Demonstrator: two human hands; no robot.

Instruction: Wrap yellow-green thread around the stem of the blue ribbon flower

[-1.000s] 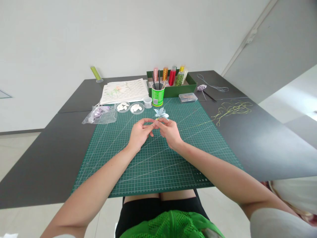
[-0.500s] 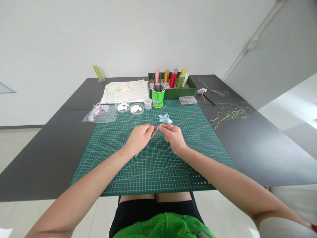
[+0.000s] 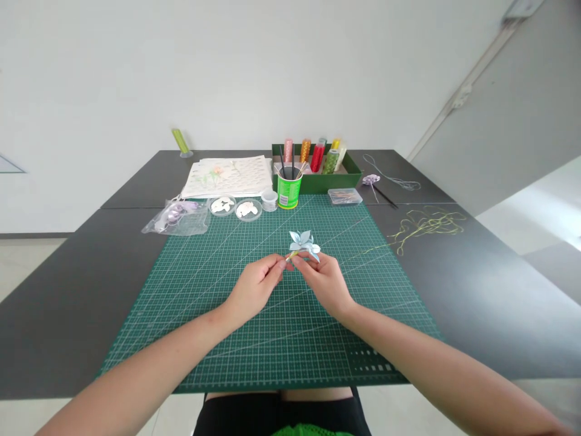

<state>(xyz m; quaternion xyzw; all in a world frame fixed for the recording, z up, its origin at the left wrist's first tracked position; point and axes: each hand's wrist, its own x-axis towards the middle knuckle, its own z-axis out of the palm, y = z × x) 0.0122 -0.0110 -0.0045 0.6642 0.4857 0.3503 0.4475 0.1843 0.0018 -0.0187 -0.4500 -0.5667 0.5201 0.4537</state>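
Observation:
A pale blue artificial flower (image 3: 301, 240) with pointed petals faces up above the green cutting mat (image 3: 281, 339). My right hand (image 3: 323, 280) pinches it just below the petals, thumb and forefinger closed. Yellow-green thread or wrapping shows on its short stem (image 3: 291, 257). My left hand (image 3: 259, 280) is closed on the lower end of that stem, fingertips almost touching those of my right. The fingers of both hands hide part of the stem.
Behind the mat stand a green can (image 3: 288, 192) of sticks, a green box (image 3: 327, 183) of thread spools and a clear case (image 3: 345, 196). Left are dishes of white pieces (image 3: 249, 209) and a plastic bag (image 3: 186, 221). Loose yellow-green thread (image 3: 422, 224) lies right.
The view has tilted up, so everything sits lower. The flower is turned, with more petals showing. The thin silvery strands that hung below my left hand are out of sight.

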